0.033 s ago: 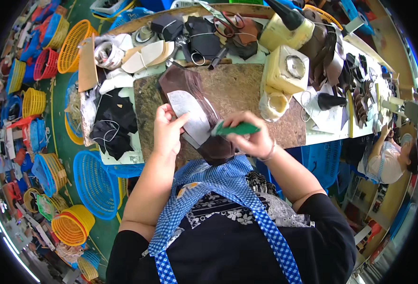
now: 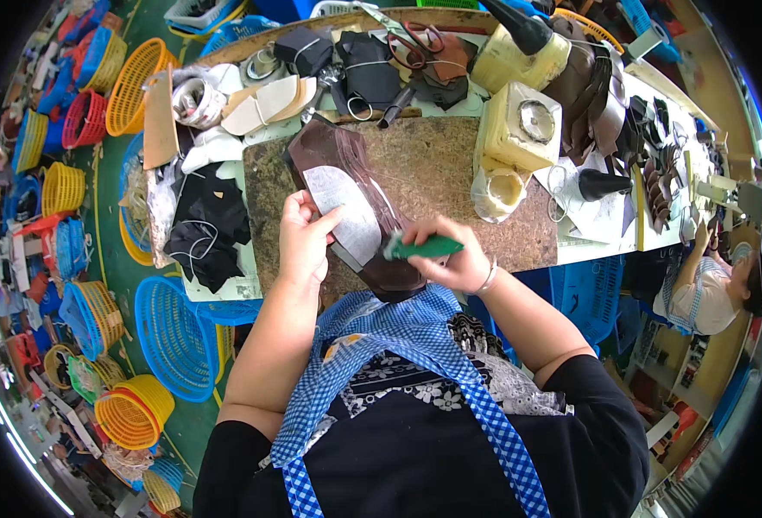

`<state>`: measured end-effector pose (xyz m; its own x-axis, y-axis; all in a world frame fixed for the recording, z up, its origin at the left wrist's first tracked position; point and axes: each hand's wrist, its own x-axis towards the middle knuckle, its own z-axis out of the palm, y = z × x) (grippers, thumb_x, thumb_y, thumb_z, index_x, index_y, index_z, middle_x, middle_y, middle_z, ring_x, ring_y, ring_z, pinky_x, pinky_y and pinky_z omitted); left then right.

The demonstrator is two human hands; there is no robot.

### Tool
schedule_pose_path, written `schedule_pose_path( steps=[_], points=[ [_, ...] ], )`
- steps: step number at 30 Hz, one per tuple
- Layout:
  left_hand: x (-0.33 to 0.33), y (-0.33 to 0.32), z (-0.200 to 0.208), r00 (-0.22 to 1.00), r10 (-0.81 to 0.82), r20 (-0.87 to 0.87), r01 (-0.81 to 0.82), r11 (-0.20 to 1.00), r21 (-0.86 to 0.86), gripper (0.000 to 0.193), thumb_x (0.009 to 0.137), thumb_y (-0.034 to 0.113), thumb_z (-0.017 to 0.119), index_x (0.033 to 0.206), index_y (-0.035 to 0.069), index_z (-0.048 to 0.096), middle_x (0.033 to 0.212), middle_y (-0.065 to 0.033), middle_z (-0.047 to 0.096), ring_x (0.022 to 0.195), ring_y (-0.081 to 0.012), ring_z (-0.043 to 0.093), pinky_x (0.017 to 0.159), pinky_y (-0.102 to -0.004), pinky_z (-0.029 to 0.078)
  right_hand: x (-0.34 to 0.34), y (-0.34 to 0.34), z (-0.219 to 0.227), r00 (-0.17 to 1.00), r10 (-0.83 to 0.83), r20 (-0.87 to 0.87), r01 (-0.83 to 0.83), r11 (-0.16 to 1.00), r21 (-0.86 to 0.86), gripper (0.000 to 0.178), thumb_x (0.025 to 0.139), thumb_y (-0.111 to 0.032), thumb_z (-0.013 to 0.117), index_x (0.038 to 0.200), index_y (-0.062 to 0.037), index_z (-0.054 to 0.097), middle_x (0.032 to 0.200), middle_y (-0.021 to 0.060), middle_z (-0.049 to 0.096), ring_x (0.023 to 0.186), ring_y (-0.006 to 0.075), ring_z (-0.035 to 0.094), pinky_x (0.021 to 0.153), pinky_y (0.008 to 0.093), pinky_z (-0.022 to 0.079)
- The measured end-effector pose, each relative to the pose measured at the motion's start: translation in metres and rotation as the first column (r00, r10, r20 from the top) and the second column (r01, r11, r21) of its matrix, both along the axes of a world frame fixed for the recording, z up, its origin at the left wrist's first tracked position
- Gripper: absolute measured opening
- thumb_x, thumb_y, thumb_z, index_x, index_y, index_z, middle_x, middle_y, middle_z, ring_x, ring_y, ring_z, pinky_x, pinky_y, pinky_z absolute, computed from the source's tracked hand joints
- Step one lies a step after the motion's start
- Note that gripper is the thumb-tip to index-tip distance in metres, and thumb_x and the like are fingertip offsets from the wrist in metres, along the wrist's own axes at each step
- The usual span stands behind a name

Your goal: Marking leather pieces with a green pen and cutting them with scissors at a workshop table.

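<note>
Down at the bench [image 2: 450, 164], the left hand [image 2: 301, 242] pinches a pale lining piece [image 2: 344, 207] lying on a dark brown leather piece [image 2: 338, 151]. Just beside it, the right hand [image 2: 450, 257] is closed around a green tool [image 2: 422, 249]. Yellow glue containers [image 2: 519, 129] stand beyond; blue baskets [image 2: 173, 337] sit left.

Left hand [image 2: 303, 242]: fingers curled, pressing down, forearm bare. Right hand [image 2: 450, 259]: closed grip (bracelet at wrist), elbow bent outward. Hands near, not touching.

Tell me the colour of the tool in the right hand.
Green; the tool shows best in the head view.
</note>
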<state>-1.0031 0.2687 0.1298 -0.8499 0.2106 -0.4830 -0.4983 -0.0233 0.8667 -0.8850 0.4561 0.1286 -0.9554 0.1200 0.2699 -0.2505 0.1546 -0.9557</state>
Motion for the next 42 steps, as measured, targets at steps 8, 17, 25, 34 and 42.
schedule_pose_path(
  steps=[8,17,25,34,42],
  points=[
    [-0.002,-0.002,-0.001,0.995,-0.027,0.098,0.026,1.0,0.016,0.032,0.077,-0.001,0.064,0.102,0.008,0.046,0.091,-0.0041,0.061,0.075,-0.0128,0.06,0.06,-0.0234,0.047,-0.041,0.017,-0.025,0.949,-0.017,0.316,0.102,0.962,-0.254,0.015,0.083,-0.005,0.061,0.088,-0.0019,0.048,0.082,0.0067,0.059,0.069,0.0118,0.061,0.061,0.0238,0.05],
    [0.006,-0.012,-0.004,0.987,-0.025,0.161,0.016,0.998,0.056,0.013,0.088,0.016,0.056,0.1,0.015,0.052,0.093,0.0039,0.059,0.08,-0.0105,0.057,0.067,-0.0271,0.046,-0.078,-0.01,-0.029,0.989,-0.139,0.058,0.144,0.986,-0.09,0.02,0.076,-0.015,0.067,0.079,-0.0021,0.052,0.067,0.007,0.062,0.056,0.0109,0.06,0.053,0.025,0.048],
    [-0.014,-0.014,0.004,0.966,-0.127,0.226,0.094,0.984,0.152,0.022,0.089,0.02,0.055,0.105,0.006,0.053,0.1,-0.0049,0.06,0.088,-0.014,0.059,0.072,-0.0316,0.05,-0.052,-0.029,0.036,0.984,0.169,-0.063,-0.142,0.942,0.303,0.023,0.068,-0.004,0.066,0.086,-0.0035,0.051,0.085,0.0064,0.063,0.072,0.0184,0.062,0.067,0.0303,0.05],
    [0.028,-0.032,0.046,0.99,-0.137,0.018,0.125,0.944,0.304,0.046,0.078,-0.004,0.056,0.121,-0.002,0.041,0.11,-0.0122,0.058,0.101,-0.0182,0.056,0.089,-0.0317,0.042,-0.045,0.015,0.006,0.924,-0.144,0.355,0.155,0.988,-0.004,0.02,0.074,-0.007,0.068,0.081,-0.0023,0.05,0.068,0.0026,0.06,0.06,0.0075,0.057,0.053,0.0228,0.047],
    [-0.1,0.087,0.078,0.963,-0.209,-0.17,0.263,0.866,0.425,0.037,0.087,-0.001,0.05,0.122,0.003,0.039,0.104,-0.0095,0.058,0.093,-0.0174,0.058,0.078,-0.03,0.049,0.031,0.071,0.004,0.695,-0.667,0.268,0.709,0.577,-0.405,0.027,0.082,0.001,0.06,0.101,-0.005,0.041,0.085,0.0074,0.058,0.063,0.0089,0.055,0.05,0.0197,0.046]
  ],
)
